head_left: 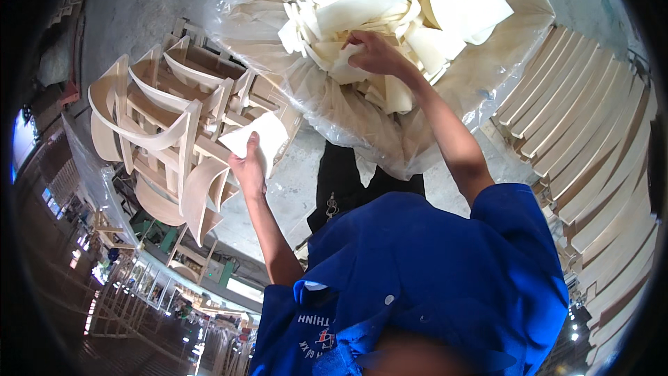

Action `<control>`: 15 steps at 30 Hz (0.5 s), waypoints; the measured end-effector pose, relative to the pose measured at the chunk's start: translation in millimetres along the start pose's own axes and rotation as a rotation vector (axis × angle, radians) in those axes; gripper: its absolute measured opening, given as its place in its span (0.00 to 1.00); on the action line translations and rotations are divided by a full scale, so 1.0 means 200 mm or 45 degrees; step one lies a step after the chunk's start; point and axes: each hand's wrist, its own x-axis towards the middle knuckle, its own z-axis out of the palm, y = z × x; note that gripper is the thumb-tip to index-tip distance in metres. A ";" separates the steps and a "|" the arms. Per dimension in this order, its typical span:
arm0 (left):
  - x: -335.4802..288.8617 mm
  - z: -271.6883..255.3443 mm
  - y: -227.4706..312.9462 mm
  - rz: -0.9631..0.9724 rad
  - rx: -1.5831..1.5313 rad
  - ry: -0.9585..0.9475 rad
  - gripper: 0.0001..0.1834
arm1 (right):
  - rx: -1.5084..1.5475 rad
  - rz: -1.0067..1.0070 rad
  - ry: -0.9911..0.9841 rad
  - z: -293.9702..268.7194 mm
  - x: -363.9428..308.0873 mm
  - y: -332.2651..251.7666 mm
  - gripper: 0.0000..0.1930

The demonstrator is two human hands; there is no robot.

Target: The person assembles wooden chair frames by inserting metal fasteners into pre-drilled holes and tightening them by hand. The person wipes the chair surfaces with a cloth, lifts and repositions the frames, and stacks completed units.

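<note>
My left hand (pixel 249 167) grips a thin, pale cream sheet (pixel 268 136), thumb on top, off to the left of a large plastic-lined box (pixel 261 42). Inside that box lies a loose heap of similar cream sheets (pixel 376 7), bent and folded over one another; whether they are foam or cloth cannot be made out. My right hand (pixel 376 53) reaches into the near part of the heap. Its fingers are curled over one cream sheet (pixel 344 69) there, and the fingertips are partly hidden.
Curved wooden chair frames (pixel 167 111) stand stacked to the left, close to my left hand. Long rows of curved wooden slats (pixel 584 111) fill the right side. Clear plastic film (pixel 396 146) hangs over the box's near edge, above the grey floor (pixel 278 198).
</note>
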 end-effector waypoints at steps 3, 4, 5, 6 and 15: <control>0.02 -0.09 -0.07 0.011 -0.141 0.008 0.10 | 0.058 0.068 -0.079 0.15 -0.01 -0.21 0.15; 0.03 -0.15 -0.06 -0.017 -0.207 0.001 0.09 | 0.228 0.046 -0.140 0.17 -0.06 -0.36 0.16; 0.02 -0.21 -0.04 0.016 -0.184 -0.048 0.09 | 0.398 0.025 -0.192 0.23 -0.11 -0.47 0.16; 0.03 -0.27 0.00 0.058 -0.169 -0.108 0.09 | 0.450 -0.013 -0.224 0.34 -0.15 -0.55 0.19; 0.25 -1.31 -0.10 0.311 -0.470 0.250 0.08 | 0.212 -0.021 -0.327 1.52 -0.15 -1.28 0.12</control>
